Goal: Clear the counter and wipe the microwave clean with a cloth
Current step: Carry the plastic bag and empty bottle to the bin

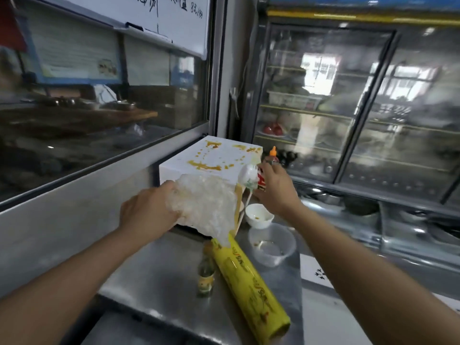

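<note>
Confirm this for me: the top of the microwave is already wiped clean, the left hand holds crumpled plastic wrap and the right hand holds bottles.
Not right. The head view shows the microwave top smeared with orange-yellow stains. The rest stands: the left hand holds crumpled plastic wrap and the right hand holds bottles.

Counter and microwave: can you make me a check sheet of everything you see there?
Surface: steel counter, shiny and mostly bare at the near left.
Job's things: white microwave, top smeared with orange sauce; no cloth seen.
Clutter: yellow wrap roll lying down; small green bottle upright beside it; white bowl; clear plastic tub; orange-capped sauce bottle.
Hands: left hand grips crumpled plastic wrap; right hand holds a white-capped bottle.
Cables: nothing seen.
Surroundings: window left; glass-door fridge behind.
</note>
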`<state>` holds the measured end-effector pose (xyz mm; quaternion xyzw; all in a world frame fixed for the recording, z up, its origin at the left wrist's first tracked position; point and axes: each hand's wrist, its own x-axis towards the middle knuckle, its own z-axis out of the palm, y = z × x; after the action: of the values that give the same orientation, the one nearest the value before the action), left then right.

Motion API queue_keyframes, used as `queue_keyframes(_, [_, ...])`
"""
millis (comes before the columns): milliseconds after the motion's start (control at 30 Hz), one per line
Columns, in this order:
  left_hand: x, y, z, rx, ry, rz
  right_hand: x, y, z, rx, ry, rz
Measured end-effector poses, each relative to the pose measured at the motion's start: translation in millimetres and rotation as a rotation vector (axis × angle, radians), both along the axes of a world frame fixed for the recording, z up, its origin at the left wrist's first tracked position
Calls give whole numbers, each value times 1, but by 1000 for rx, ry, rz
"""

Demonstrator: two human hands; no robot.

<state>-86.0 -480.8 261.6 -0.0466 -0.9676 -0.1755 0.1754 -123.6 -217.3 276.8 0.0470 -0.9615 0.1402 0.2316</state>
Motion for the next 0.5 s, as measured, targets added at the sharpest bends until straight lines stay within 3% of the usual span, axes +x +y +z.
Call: queue_keyframes(500, [102, 124, -10, -5, -57, -375, 228, 101, -11, -96, -50, -326])
